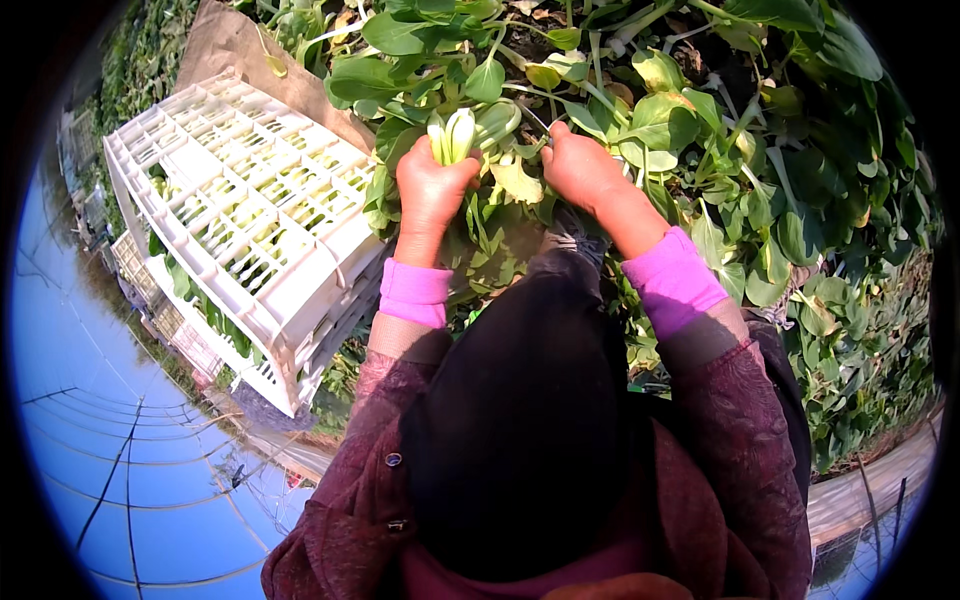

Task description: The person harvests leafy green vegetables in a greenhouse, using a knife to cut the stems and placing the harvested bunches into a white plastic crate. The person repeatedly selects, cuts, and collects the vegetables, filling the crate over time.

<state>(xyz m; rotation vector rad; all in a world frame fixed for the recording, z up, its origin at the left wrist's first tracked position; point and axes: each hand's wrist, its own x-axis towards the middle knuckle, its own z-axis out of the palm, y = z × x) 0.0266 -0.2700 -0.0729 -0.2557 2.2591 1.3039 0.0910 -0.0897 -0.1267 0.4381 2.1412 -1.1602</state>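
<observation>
My left hand (431, 191) is closed around a head of bok choy (454, 139), with the pale stalk bases pointing up and away from me. A short way to the right, my right hand (589, 169) grips a small tool, probably a knife; its thin metal blade (534, 116) points toward the bok choy. Its handle is hidden in my fingers. Between the hands hangs a yellowed leaf (517, 181). Leafy bok choy plants (660, 124) surround both hands, and some leaves are yellowing.
On my left stands a white plastic lattice crate (311, 285), with bok choy visible through its gaps. Behind it lies a brown sheet (232, 45). My knee (562, 277) is bent below the hands. Dense plants (847, 367) continue right. Thin frame poles (112, 472) show lower left.
</observation>
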